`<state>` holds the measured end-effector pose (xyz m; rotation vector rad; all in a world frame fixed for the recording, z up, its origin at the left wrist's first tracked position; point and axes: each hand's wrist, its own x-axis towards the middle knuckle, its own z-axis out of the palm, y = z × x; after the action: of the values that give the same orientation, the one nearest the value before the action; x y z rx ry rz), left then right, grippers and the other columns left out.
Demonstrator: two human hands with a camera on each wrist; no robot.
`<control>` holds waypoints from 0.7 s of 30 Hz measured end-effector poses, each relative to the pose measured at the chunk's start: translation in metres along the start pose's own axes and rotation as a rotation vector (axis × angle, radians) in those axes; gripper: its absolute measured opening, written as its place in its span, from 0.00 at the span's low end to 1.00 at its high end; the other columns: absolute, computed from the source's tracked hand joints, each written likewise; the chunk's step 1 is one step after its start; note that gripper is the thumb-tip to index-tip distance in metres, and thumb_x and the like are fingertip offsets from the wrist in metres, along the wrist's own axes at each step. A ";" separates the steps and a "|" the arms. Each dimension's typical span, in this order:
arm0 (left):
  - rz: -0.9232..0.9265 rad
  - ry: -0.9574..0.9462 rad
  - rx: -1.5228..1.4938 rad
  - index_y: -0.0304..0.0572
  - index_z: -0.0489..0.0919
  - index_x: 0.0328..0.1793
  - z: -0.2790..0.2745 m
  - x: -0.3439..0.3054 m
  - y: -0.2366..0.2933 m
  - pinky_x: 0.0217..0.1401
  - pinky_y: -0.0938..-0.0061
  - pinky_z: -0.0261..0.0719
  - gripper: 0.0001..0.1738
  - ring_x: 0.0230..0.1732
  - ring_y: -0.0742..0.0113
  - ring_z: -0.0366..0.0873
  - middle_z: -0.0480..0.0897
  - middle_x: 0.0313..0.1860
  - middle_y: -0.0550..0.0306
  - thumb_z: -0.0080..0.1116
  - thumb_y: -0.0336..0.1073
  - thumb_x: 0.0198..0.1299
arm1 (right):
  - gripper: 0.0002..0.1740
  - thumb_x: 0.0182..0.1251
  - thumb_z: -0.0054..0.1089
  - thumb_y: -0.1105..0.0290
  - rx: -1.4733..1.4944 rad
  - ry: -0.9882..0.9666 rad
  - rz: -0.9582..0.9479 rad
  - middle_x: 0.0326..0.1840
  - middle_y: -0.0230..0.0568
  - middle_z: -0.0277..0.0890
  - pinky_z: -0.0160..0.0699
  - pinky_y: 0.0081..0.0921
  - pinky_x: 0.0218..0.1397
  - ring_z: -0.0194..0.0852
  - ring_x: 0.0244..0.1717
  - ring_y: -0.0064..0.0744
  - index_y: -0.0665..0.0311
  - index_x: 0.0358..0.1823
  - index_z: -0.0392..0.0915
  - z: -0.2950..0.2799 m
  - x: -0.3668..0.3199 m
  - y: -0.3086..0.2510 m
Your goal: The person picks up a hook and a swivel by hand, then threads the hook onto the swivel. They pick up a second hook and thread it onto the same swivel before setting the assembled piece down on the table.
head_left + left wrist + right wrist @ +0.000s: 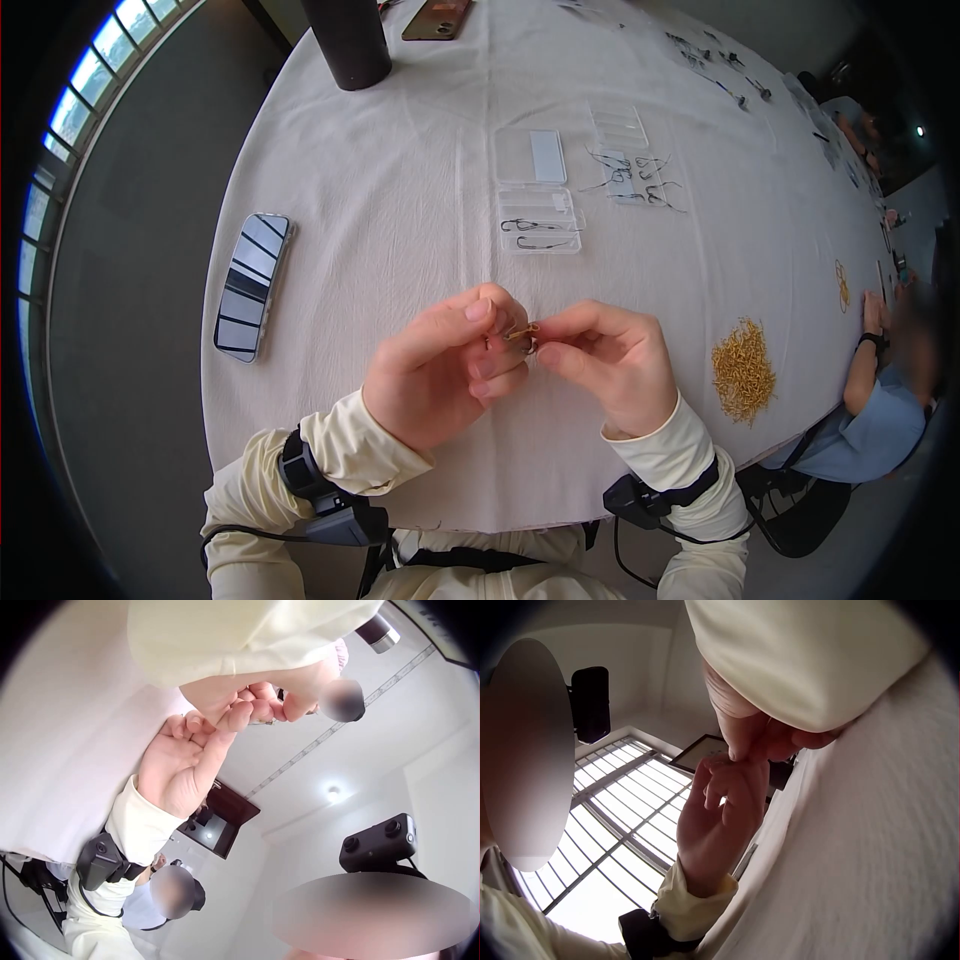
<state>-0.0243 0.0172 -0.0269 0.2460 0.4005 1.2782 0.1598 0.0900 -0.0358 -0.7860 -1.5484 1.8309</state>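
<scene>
Left hand (pixel 440 370), right hand (pixel 610 360): frame centre, fingers curled, both pinching small gold hook (pixel 521 331) between fingertips

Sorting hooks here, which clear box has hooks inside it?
The nearest clear box, in front of the others: dark hooks lie in it. The white-card box and the far box show none.

Left hand (pixel 440 375) and right hand (pixel 610 362) pinching a small gold hook (pixel 521 332), gold hook pile (pixel 742 368) (right), phone (pixel 252 285) left

Phone (pixel 252 285) left on table (pixel 400 200); boxes (pixel 540 218) centre, farther back; pile (pixel 742 368) of what seem hooks right, near edge.
</scene>
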 end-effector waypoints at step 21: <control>0.062 -0.004 -0.012 0.42 0.70 0.39 -0.002 0.001 -0.007 0.32 0.78 0.59 0.11 0.29 0.76 0.59 0.67 0.34 0.63 0.52 0.40 0.72 | 0.09 0.65 0.64 0.85 0.140 -0.001 0.025 0.43 0.41 0.83 0.81 0.23 0.53 0.82 0.47 0.25 0.73 0.46 0.81 0.005 0.000 0.002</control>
<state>-0.0185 0.0164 -0.0316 0.2527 0.3838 1.3405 0.1563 0.0866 -0.0372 -0.7426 -1.3998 1.9345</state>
